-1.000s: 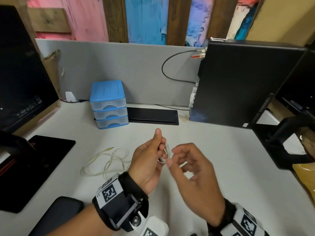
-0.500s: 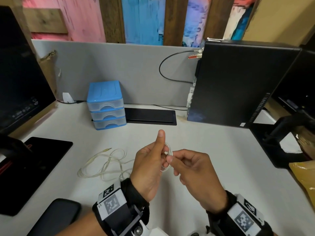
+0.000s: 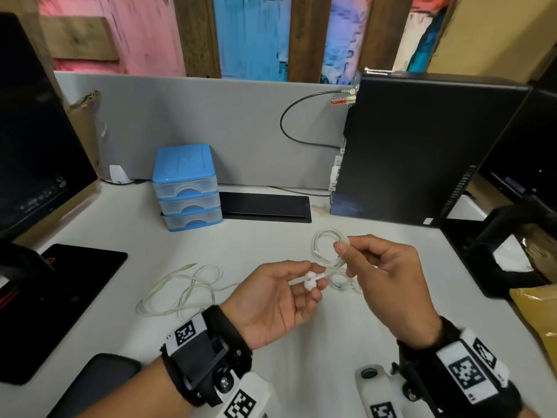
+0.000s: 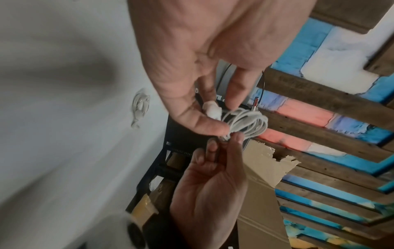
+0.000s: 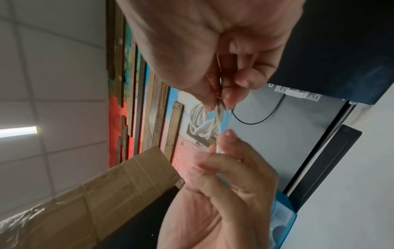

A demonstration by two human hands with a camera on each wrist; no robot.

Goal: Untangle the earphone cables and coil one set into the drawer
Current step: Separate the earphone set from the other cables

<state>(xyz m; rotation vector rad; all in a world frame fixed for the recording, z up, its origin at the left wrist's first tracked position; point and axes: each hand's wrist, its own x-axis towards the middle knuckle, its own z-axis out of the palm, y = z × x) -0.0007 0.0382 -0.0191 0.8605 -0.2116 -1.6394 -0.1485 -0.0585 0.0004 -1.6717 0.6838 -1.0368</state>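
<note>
A white earphone set is held between both hands above the desk. My right hand [image 3: 343, 256] pinches its coiled cable [image 3: 325, 247] between thumb and fingers, the loops standing up. My left hand [image 3: 313, 277], palm up, holds the two white earbuds [image 3: 310, 281] at its fingertips. In the left wrist view the earbuds [image 4: 212, 110] sit next to the coil [image 4: 248, 123]; in the right wrist view the coil [image 5: 202, 123] hangs below my right fingers. A second, pale yellowish earphone set [image 3: 184, 289] lies loose on the desk at left. The blue drawer unit [image 3: 185, 185] stands at the back, its drawers closed.
A black computer tower [image 3: 422, 146] stands at the back right, a dark monitor [image 3: 36, 131] with its base [image 3: 60, 297] at left. A black cable slot [image 3: 265, 206] lies behind the hands. A black stand [image 3: 497, 251] and a yellow packet [image 3: 539, 309] are at right.
The hands have drawn apart. My left hand has turned palm up with the earbuds in it, and my right hand now holds the coil up to the right.
</note>
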